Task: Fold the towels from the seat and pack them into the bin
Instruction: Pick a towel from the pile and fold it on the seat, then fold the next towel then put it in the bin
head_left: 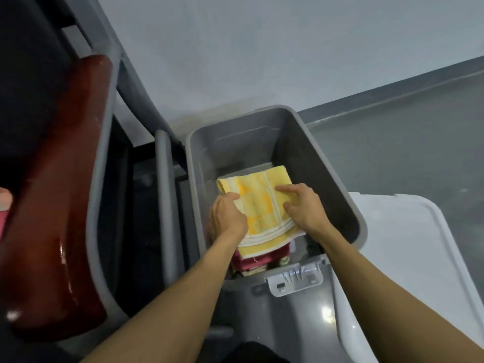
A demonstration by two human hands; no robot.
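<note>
A folded yellow towel (pixel 258 203) with white stripes lies on top of a stack inside the grey bin (pixel 314 158). Beneath it show the edges of dark red folded towels (pixel 258 259). My left hand (pixel 227 216) holds the yellow towel's left edge, thumb on top and fingers tucked down beside it. My right hand (pixel 303 205) rests on the towel's right side, the index finger stretched flat across it and the thumb pressed on the cloth. The rest of the stack is hidden below the towel.
A seat with a glossy dark red armrest (pixel 60 200) and grey frame stands to the left. The bin's white lid (pixel 408 247) lies to the right on the grey floor. A clasp (pixel 296 279) sits on the bin's near rim. A pale wall rises behind.
</note>
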